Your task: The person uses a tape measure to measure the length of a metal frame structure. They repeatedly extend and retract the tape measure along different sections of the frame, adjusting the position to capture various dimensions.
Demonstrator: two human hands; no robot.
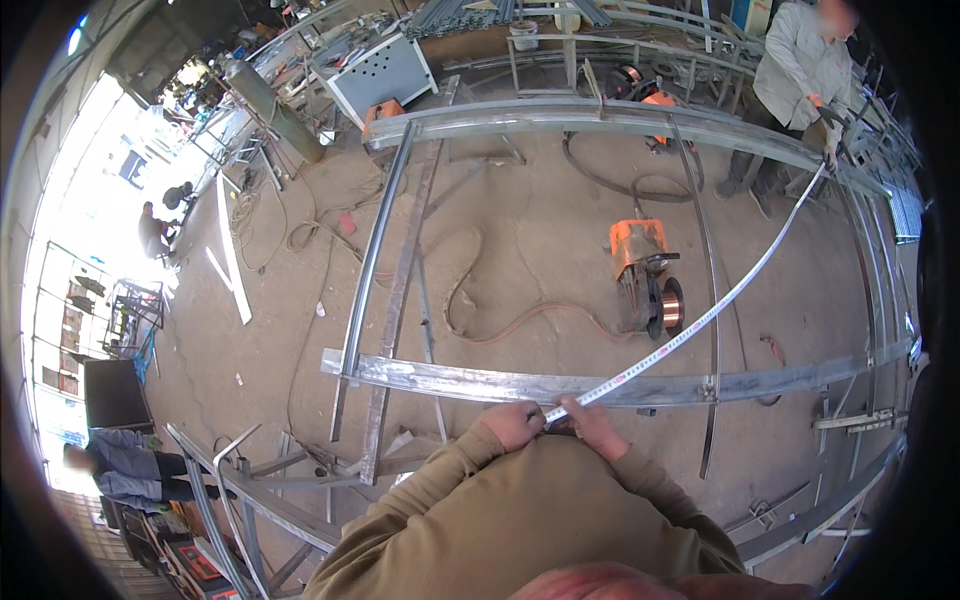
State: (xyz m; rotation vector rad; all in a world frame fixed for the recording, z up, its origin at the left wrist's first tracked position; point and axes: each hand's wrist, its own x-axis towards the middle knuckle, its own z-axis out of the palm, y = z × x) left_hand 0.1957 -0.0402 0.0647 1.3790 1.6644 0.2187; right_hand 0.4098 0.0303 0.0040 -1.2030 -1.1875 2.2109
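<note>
A long white tape measure [690, 346] stretches diagonally over a welded steel frame, from my hands to a co-worker's hand [830, 152] at the far right corner. My right hand [597, 430] pinches the blade close to my body. Beside it, my left hand [514, 424] is closed around the tape's near end; the case, if there, is hidden. Both hands are just on my side of the frame's near steel beam [480, 384]. The far beam [560, 118] runs parallel, joined by crosswise bars such as the left steel tube [378, 250].
An orange wire feeder [638, 248] with a copper wire spool [672, 305] stands inside the frame, its hose [530, 312] snaking over the floor. A green gas cylinder [272, 110] and grey cabinet [375, 78] stand back left. Another person [130, 468] is at left, near steel tubing [270, 515].
</note>
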